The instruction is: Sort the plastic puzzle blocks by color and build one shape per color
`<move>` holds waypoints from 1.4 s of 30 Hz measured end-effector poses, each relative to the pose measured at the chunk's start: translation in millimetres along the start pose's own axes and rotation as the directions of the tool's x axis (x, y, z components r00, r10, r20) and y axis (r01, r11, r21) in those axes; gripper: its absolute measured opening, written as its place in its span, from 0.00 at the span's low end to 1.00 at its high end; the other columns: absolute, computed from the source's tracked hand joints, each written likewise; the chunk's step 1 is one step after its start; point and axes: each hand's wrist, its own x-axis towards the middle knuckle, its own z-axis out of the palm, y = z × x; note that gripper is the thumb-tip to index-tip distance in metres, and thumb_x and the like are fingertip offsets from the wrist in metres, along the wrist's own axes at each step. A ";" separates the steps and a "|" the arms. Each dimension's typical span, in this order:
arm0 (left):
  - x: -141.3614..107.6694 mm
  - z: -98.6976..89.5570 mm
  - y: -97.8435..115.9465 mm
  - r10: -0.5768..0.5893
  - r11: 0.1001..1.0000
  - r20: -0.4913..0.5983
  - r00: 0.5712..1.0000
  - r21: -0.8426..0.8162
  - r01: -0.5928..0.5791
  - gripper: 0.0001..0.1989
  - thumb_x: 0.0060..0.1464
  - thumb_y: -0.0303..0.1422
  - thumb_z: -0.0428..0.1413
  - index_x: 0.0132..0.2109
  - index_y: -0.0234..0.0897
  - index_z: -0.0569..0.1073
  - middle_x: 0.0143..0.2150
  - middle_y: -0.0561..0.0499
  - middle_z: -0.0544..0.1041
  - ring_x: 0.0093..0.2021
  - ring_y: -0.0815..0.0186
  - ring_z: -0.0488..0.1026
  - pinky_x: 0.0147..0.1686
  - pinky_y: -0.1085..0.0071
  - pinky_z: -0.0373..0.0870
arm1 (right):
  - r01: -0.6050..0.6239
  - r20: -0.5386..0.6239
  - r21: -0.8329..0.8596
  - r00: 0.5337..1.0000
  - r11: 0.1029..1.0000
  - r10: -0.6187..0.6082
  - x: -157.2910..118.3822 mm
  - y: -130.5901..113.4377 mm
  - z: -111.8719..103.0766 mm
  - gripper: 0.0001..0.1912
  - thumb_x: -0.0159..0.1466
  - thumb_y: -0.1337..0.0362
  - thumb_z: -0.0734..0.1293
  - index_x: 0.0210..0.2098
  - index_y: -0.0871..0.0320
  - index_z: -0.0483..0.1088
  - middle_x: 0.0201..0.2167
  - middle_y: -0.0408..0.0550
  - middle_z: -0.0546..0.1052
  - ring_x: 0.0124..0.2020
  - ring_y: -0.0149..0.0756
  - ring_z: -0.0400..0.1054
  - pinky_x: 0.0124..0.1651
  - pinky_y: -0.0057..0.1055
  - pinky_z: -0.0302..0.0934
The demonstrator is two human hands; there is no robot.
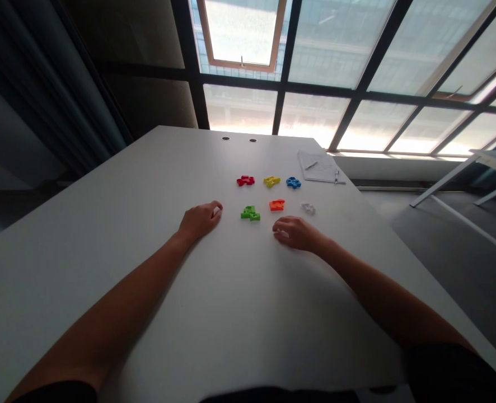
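Green plastic piece (250, 213) sits nearest my hands, flat on the table, at 2 o'clock from the left hand (200, 220) and just clear of it. The left hand rests knuckles-up, fingers curled loosely and bunched; the fingertips are tucked out of sight, so I cannot tell whether they pinch anything, though nothing shows in them. The right hand (296, 234) lies on its outer side with fingers pressed loosely together, pinching nothing, its fingertips (278, 235) on the tabletop. An orange plastic piece (277, 205) lies near it at 11 o'clock, and a white plastic piece (309, 209) at 1 o'clock. Behind these, a row runs across the white table (105, 224): a red plastic piece (245, 180), a yellow plastic piece (272, 181) and a blue plastic piece (293, 182), all well apart. At 2 o'clock from the blue one lie papers (317, 166) with a pen (336, 177) at their edge. Two round grommet holes (239, 139) mark the far edge at 12 o'clock, beyond which stand large windows (315, 56). A dark curtain (63, 84) hangs at 10 o'clock.
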 end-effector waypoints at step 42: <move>0.0 0.3 -0.6 0.007 1.000 -0.003 1.000 0.005 -0.007 0.17 0.66 0.42 0.49 0.55 0.47 0.78 0.45 0.49 0.85 0.42 0.55 0.81 0.39 0.66 0.70 | -0.494 -0.274 -0.252 0.861 0.832 0.428 -45.6 107.7 -3.9 0.26 0.69 0.55 0.66 0.64 0.57 0.72 0.62 0.58 0.77 0.61 0.56 0.68 0.62 0.51 0.60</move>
